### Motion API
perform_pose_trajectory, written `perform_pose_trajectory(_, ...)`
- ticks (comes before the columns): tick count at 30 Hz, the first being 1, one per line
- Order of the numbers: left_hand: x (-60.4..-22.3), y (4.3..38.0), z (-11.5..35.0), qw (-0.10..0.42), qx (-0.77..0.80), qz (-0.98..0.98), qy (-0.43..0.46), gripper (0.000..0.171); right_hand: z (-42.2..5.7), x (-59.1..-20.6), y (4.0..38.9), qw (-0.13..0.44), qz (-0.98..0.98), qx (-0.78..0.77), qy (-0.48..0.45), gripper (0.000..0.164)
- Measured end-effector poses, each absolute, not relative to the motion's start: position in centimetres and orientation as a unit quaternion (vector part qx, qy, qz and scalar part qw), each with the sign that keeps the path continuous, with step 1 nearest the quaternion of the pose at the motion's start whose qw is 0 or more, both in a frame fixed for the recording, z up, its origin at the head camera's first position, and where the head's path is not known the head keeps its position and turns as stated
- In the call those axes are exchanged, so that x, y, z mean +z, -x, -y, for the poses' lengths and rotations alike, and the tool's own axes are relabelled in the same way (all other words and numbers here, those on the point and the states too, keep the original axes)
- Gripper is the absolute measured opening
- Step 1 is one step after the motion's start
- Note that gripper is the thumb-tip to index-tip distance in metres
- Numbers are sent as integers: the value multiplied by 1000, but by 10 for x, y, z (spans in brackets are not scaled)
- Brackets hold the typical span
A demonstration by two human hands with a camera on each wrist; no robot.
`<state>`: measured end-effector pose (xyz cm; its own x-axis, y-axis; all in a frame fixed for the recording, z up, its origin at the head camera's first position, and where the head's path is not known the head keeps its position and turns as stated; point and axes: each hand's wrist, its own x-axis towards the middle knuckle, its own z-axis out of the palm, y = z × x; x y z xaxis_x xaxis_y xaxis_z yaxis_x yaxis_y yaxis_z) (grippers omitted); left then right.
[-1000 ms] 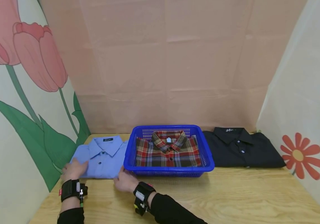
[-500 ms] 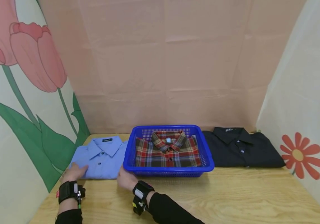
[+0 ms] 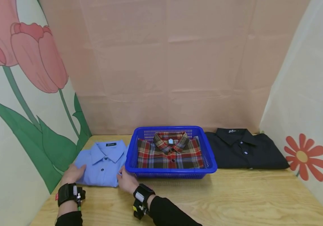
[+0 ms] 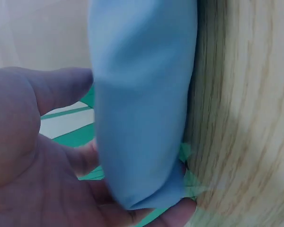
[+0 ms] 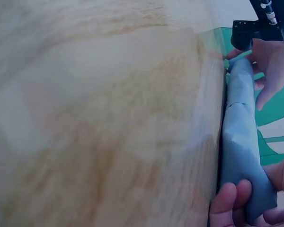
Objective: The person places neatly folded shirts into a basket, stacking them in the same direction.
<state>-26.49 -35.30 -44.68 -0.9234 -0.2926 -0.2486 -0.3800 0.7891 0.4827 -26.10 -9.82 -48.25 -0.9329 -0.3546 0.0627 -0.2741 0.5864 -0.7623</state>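
Observation:
A folded light blue shirt (image 3: 104, 163) lies at the left of the table, its collar pointing away from me. My left hand (image 3: 72, 174) grips its left side; in the left wrist view the thumb (image 4: 68, 87) meets one face of the folded cloth and fingertips reach round the far end. At the near right corner, my right hand (image 3: 128, 181) pinches the shirt close beside the blue basket (image 3: 171, 170). The right wrist view shows fingertips (image 5: 225, 198) curled round the folded edge of the shirt (image 5: 239, 137), with the left hand (image 5: 274, 66) at its other end.
Inside the basket lies a folded plaid shirt (image 3: 169, 158). To its right a folded black shirt (image 3: 243, 153) rests against the back of the wooden table (image 3: 234, 194). A tulip-printed sheet (image 3: 40, 62) borders the left side, and a flower-printed one (image 3: 302, 62) the right.
The blue shirt has shifted toward me and slightly right, with both hands at its sides. My right hand has moved in closer to the basket's corner. The basket and other shirts stay put.

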Motion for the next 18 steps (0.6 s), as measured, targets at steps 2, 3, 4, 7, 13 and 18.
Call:
perform_pose_trajectory(2, -447, 264, 352, 70, 284, -937, 190, 90, 99, -485, 260, 21, -898, -401, 179, 19)
perform_pose_trajectory(3, -447, 264, 351, 63, 288, -935, 198, 88, 100, -485, 260, 7, -903, -389, 179, 25)
perform_pose_trajectory(4, -447, 264, 351, 56, 293, -932, 205, 87, 100, -485, 259, -6, -909, -376, 179, 31)
perform_pose_trajectory(7, -447, 264, 349, 44, 290, -931, 216, 85, 102, -484, 258, -9, -919, -354, 171, 39)
perform_pose_trajectory(13, -446, 262, 350, 52, 261, -942, 204, 84, 104, -473, 254, 62, -903, -410, 114, 24)
perform_pose_trajectory(18, -443, 260, 350, 46, 261, -940, 216, 86, 108, -468, 252, 82, -847, -522, 58, 54)
